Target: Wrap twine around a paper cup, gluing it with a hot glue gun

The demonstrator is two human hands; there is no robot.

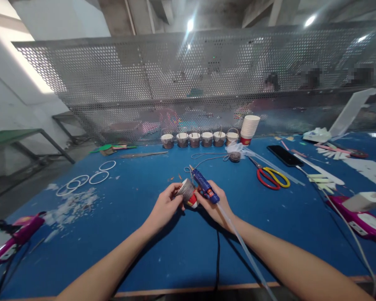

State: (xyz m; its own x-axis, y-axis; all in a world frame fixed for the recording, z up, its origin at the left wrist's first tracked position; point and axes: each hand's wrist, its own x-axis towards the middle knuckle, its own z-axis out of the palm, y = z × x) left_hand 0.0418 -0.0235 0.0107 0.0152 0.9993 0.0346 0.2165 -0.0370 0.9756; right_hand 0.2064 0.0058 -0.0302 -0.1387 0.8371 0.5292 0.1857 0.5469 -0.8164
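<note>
Paper cup (185,190), in hands (165,205), partly hidden

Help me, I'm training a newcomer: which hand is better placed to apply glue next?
Probably the right hand: it holds the glue gun beside the cup, which the left hand grips.

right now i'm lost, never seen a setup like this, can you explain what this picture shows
No machine here: these are a person's bare hands, seen from a camera worn on the head, looking forward and down. The left hand holds a red-and-white cup partly wrapped in grey cord. The right hand holds a blue glue gun, a long translucent stick trailing behind. On the blue tabletop lie red-and-yellow-handled scissors, a black phone and, farther back, six small grey-brown-sided cups beside stacked white paper cups.
</note>
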